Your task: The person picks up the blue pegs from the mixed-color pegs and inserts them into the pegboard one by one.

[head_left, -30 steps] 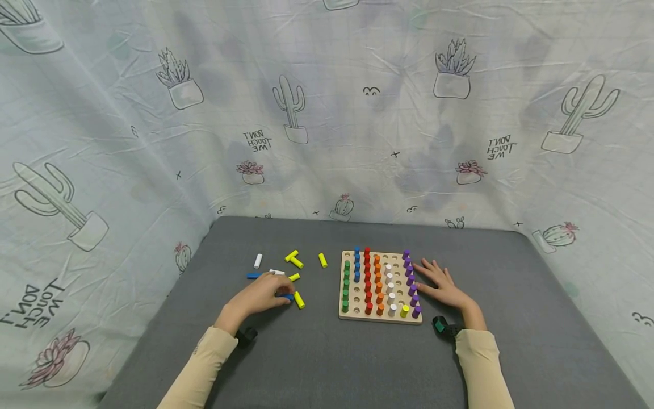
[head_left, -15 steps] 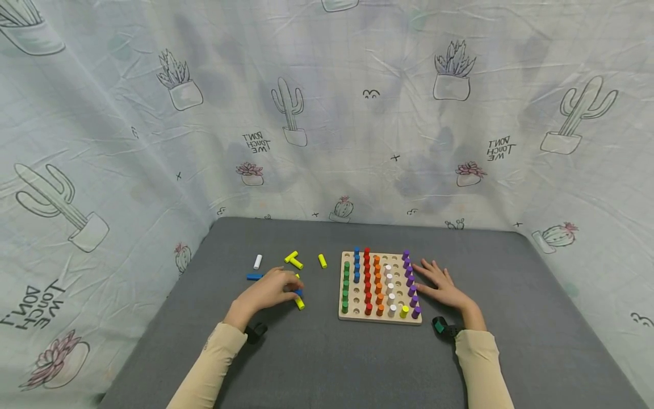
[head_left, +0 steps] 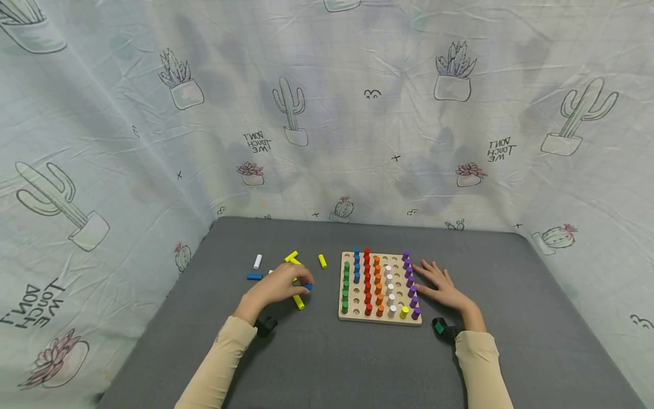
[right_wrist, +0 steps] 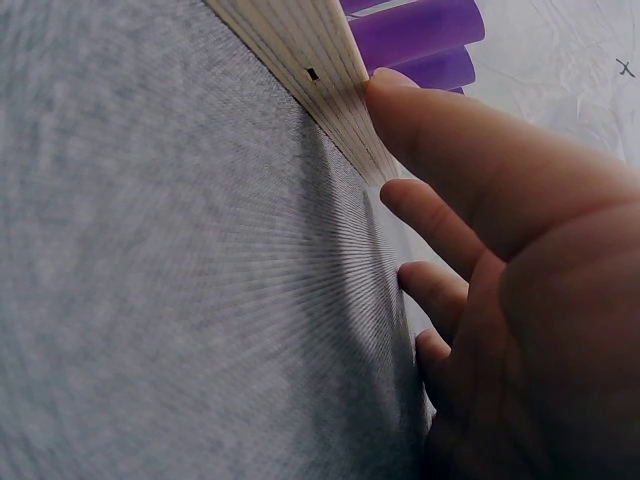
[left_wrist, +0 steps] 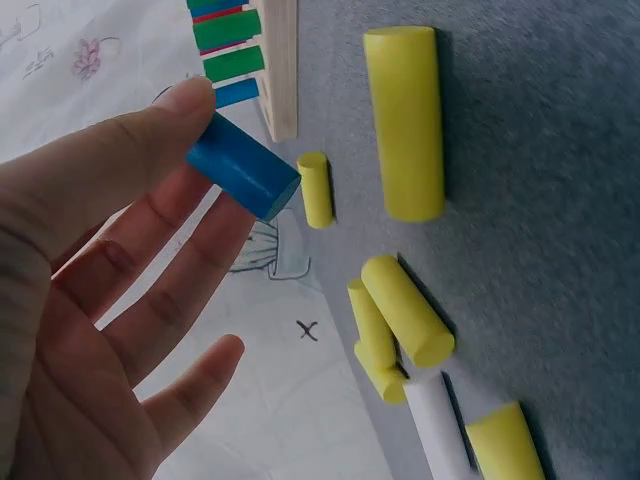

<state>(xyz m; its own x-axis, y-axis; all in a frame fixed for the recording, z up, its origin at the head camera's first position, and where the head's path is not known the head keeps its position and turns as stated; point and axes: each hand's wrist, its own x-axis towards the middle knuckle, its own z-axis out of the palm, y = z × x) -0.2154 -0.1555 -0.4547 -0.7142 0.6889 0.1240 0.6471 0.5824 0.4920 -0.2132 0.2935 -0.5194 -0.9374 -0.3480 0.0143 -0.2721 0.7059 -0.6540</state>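
The person's left hand [head_left: 280, 284] pinches a blue peg [left_wrist: 243, 170] between the thumb and fingertips, a narrow grip with the little finger standing free of it. The peg shows at the right end of that hand and looks held clear of the table [head_left: 357, 363]. The telling relation is between this peg and the wooden board [head_left: 361, 316], which lies to its right, well apart from it. On the board's left part a line of blue pegs [head_left: 357, 268] runs from the far edge toward the near one, and three bare holes [head_left: 356, 301] follow on its near side. These holes lie to the right of the left fingertips and slightly nearer to the person. In the left wrist view the held peg's long axis slants against that of the pegs set in the board.

The left hand is somewhat nearer to those holes than the right hand [head_left: 443, 287], which rests at the board's right side. Its fingers are spread wide and hold nothing; the thumb tip appears to touch the board's edge, just beside the purple pegs [head_left: 411, 290]. A loose yellow peg [head_left: 298, 302] lies just to the near side of the left fingertips, and another blue one [head_left: 254, 276] lies left of that hand.
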